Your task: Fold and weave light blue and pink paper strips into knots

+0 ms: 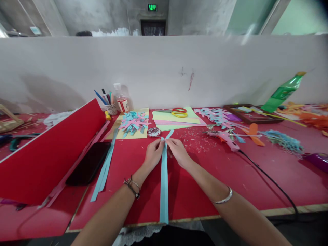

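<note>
A long light-blue paper strip [164, 184] runs from the table's front edge up to my hands at the middle of the red table. My left hand [153, 152] is closed on the strip's far part from the left side. From the right, my right hand [178, 152] pinches the same place, with a short blue end poking up past the fingers. What the fingertips do to the paper is partly hidden. Just beyond them lies a small round tin-like disc [153, 132]. More blue strips [105, 174] lie to the left, beside a black phone [88, 164].
A pink glue gun [225, 138] with a black cord rests at right. Scissors [179, 112] lie on coloured paper sheets [189, 120]; knotted paper pieces [134, 122] are heaped nearby. A red board [56, 153] leans at left. A green bottle [283, 92] tilts over a brown tray [252, 114].
</note>
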Available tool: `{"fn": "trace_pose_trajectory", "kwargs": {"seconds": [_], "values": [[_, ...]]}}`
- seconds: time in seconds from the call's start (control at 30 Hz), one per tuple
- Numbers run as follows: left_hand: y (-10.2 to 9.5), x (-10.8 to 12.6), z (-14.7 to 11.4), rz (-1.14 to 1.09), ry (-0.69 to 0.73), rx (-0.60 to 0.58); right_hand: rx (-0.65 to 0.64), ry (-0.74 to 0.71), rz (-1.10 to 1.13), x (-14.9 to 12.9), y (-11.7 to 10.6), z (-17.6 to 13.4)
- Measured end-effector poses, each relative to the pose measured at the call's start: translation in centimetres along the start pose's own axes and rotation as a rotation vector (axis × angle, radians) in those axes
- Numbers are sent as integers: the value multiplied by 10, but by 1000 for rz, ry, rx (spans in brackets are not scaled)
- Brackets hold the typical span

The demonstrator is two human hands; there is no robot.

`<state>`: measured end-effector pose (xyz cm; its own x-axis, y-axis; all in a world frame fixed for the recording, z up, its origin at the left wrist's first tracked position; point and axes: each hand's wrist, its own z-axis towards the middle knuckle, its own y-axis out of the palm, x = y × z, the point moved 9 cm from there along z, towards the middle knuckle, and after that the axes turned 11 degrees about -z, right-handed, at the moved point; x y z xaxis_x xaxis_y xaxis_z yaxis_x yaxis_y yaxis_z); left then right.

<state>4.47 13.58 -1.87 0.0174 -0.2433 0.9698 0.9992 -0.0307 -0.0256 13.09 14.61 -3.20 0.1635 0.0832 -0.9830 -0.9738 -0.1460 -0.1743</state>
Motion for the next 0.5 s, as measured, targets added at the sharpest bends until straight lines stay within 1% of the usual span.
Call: {"fn": "trace_pose_trajectory", "kwargs": {"seconds": [0.3, 0.43, 0.5], "values": [[-5, 4, 0, -55, 20, 64, 25, 9, 40, -1, 0, -2], [3, 3, 1, -63, -13, -36, 90, -5, 73, -1, -7, -1], [5, 4, 1, -39, -4, -51, 91, -7, 80, -2, -8, 0]]}}
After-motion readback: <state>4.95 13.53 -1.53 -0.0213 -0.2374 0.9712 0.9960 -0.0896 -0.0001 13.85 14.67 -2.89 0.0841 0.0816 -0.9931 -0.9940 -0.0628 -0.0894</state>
